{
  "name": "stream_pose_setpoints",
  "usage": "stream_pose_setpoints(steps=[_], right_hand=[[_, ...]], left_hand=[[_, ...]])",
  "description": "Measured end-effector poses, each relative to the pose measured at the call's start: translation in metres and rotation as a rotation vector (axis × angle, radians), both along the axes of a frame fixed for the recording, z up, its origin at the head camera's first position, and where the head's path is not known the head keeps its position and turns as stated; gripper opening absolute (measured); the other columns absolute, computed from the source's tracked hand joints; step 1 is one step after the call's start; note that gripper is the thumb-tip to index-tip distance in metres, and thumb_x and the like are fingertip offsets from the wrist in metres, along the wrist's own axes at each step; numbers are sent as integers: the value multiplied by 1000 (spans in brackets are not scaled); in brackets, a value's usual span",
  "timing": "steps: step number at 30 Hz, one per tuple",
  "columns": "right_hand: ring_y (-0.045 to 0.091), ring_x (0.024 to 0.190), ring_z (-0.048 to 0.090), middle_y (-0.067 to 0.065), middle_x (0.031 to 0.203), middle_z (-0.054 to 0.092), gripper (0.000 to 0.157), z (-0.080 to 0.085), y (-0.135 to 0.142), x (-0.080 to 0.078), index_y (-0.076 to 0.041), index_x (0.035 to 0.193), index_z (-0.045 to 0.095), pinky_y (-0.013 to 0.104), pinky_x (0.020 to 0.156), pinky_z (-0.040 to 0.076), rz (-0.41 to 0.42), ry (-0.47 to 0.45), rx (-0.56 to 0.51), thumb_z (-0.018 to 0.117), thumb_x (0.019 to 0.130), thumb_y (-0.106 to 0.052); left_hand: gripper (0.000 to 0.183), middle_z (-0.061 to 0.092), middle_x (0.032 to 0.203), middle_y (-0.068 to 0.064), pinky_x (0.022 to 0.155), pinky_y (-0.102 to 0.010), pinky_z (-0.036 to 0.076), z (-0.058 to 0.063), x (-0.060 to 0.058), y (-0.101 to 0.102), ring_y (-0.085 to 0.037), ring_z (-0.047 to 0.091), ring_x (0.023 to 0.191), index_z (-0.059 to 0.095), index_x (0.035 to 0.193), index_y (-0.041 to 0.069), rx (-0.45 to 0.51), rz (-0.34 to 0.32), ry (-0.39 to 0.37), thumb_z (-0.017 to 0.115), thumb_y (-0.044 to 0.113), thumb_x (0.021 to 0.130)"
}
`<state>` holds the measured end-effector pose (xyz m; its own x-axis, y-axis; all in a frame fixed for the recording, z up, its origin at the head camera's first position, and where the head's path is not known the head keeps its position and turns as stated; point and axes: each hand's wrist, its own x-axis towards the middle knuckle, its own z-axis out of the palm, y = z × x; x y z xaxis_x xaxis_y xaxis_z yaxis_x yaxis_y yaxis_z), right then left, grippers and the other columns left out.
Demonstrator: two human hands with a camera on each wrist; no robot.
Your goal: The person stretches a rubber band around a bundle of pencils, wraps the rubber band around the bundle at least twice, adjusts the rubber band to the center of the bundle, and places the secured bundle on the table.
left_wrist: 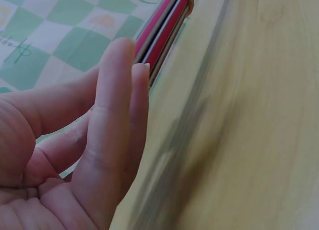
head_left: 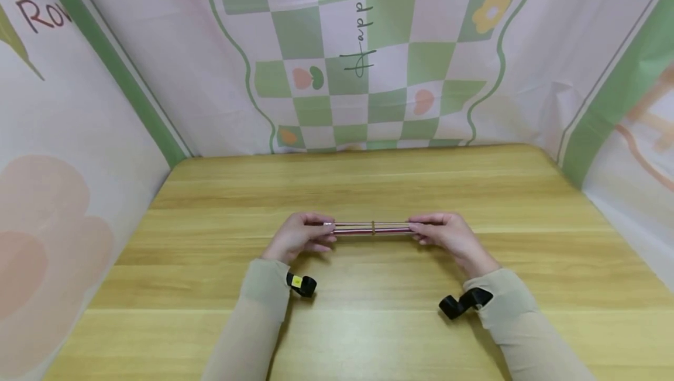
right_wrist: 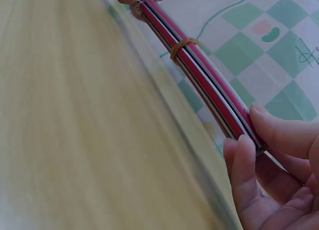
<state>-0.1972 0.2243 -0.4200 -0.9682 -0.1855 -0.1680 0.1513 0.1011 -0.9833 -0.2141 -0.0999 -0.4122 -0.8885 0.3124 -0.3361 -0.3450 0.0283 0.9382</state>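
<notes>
A bundle of pencils point(head_left: 392, 230), striped red, silver and black, is stretched crosswise between both hands over the middle of the table. Around its middle runs a tan rubber band point(right_wrist: 184, 48). My left hand point(head_left: 302, 233) pinches the left end between thumb and fingers. At the opposite end my right hand point(head_left: 447, 234) pinches the pencils the same way, thumb on the near side. In the left wrist view the fingers hide that end of the bundle point(left_wrist: 162, 28). The right wrist view shows the pencils lying tightly side by side.
The wood-grain table point(head_left: 347, 322) spreads around both hands. A green and white checked cloth point(head_left: 347, 100) hangs behind its far edge, with printed cloth point(head_left: 79, 194) at the left side too. Black straps with small cameras point(head_left: 466, 302) sit on both wrists.
</notes>
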Motion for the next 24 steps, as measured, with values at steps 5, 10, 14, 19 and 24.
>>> stream_pose_setpoints(steps=[5,10,14,19,24], right_hand=[[8,73,70,-7,87,76,40,-5,-1,-1,17,122,59,23,68,64,12,24,42,70,91,-7],[8,70,68,-5,89,75,45,-6,-4,-1,19,124,57,22,65,63,34,8,61,70,92,-9],[8,70,67,-5,90,75,44,-6,-5,-1,17,124,58,22,66,63,34,6,92,70,92,-11],[7,70,65,-7,88,75,44,-8,-4,-2,16,122,60,20,63,61,32,17,125,71,92,-13],[6,67,63,-10,83,74,42,-10,-2,-2,15,119,63,18,57,56,19,22,151,73,90,-14]], left_hand=[[29,69,106,-13,73,-33,66,-2,0,-1,-17,71,82,63,123,-5,-39,-20,4,64,4,95],[27,68,106,-16,73,-34,66,-8,0,-2,-17,71,81,62,122,-7,-57,-32,13,61,3,97],[29,68,107,-18,74,-34,66,-11,-1,-4,-17,71,82,60,124,-8,-63,-55,18,59,3,98],[29,68,107,-20,74,-34,66,-11,-1,-4,-18,72,83,60,125,-8,-70,-78,4,59,4,98],[29,69,109,-22,75,-37,66,-9,0,-4,-20,72,85,60,125,-7,-67,-80,-1,59,5,99]])
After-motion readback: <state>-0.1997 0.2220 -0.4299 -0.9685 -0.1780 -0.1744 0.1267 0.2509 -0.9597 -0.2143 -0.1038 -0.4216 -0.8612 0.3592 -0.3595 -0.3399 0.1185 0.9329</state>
